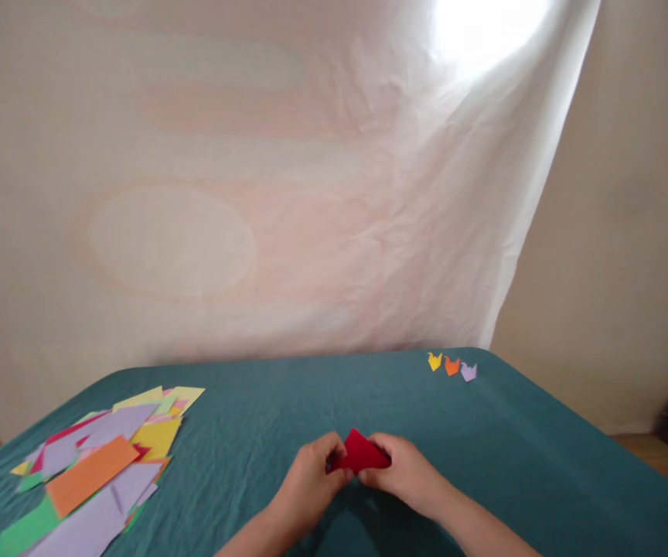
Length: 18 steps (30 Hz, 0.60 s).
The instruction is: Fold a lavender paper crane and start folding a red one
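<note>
A small piece of folded red paper (360, 451) is held between my two hands, above the near middle of the table. My left hand (318, 472) pinches its left side, with the thumb low and the fingers curled behind. On the right side, my right hand (400, 468) grips it the same way. One pointed corner of the paper rises between the hands. The fingers cover its left and right ends, so its full shape is hidden.
A loose pile of coloured paper sheets (93, 474) lies at the left of the table with its dark green cloth (241, 433). Three small folded paper figures, yellow (434, 361), orange (452, 366) and lilac (468, 372), lie near the far right edge. A pale sheet (311, 232) hangs behind.
</note>
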Tool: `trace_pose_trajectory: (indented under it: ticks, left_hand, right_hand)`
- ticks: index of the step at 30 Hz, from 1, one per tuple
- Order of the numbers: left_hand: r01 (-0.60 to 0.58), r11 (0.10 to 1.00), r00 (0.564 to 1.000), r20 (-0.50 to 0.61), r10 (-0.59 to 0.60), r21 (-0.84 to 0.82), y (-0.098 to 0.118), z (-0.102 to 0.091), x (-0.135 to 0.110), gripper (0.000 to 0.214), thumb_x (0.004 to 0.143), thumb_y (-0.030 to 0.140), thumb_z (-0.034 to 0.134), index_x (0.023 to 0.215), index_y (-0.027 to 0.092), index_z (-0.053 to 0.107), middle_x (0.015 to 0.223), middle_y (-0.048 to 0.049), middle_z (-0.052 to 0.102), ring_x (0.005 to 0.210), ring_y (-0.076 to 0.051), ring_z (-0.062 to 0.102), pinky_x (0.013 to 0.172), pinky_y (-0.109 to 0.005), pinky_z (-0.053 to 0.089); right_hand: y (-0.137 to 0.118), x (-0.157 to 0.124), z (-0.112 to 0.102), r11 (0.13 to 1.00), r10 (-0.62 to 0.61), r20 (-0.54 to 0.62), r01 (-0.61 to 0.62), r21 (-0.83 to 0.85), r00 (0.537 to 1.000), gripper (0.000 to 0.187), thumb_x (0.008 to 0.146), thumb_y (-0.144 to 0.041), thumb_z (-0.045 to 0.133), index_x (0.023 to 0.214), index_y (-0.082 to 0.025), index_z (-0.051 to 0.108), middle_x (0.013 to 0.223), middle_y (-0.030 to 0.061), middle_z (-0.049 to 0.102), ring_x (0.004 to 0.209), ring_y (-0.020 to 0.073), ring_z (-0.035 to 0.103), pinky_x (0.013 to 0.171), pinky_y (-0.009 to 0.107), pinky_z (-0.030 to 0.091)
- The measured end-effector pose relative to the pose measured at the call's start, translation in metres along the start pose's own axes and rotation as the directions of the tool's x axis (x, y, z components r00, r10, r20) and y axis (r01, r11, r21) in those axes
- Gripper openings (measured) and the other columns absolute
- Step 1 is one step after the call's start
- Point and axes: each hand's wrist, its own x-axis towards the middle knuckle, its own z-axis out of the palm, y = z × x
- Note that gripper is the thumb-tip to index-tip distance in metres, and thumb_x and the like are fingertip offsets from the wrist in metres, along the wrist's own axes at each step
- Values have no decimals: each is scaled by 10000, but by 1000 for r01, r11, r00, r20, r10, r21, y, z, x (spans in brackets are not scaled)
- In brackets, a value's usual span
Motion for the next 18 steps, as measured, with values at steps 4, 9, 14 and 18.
trace_pose_trajectory:
  ticks: [4,9,14,18]
  left_hand:
    - [14,972,997,-65,-30,-233,-5,5,2,371,709,142,531,1079,168,521,688,38,570,645,-132,526,619,-218,365]
    - [81,995,987,-134,-88,-54,-8,13,-5,153,714,236,570,579,163,571,605,20,544,621,-142,507,589,-225,341]
    - [24,999,981,-192,-29,-28,-2,11,-7,138,731,208,535,612,177,596,640,18,587,634,-144,529,602,-222,348]
    - [83,995,944,-317,-95,-52,-14,-7,1,180,762,284,542,633,173,600,606,11,579,615,-156,529,588,-230,351]
  right_hand:
    - [6,2,12,992,-5,-88,-7,-127,996,174,733,-264,624,621,-143,571,536,-54,463,524,89,408,483,195,254]
    - [3,1,25,920,-140,-157,69,-385,978,261,673,-230,680,504,-152,497,556,-42,494,579,106,448,566,219,286]
    - [0,2,26,916,-126,-155,55,-397,980,244,672,-221,682,492,-153,532,554,-33,526,551,106,472,541,218,294]
    - [1,1,19,946,-134,-176,73,-317,975,147,688,-196,667,553,-157,625,600,-13,595,597,125,529,575,220,342]
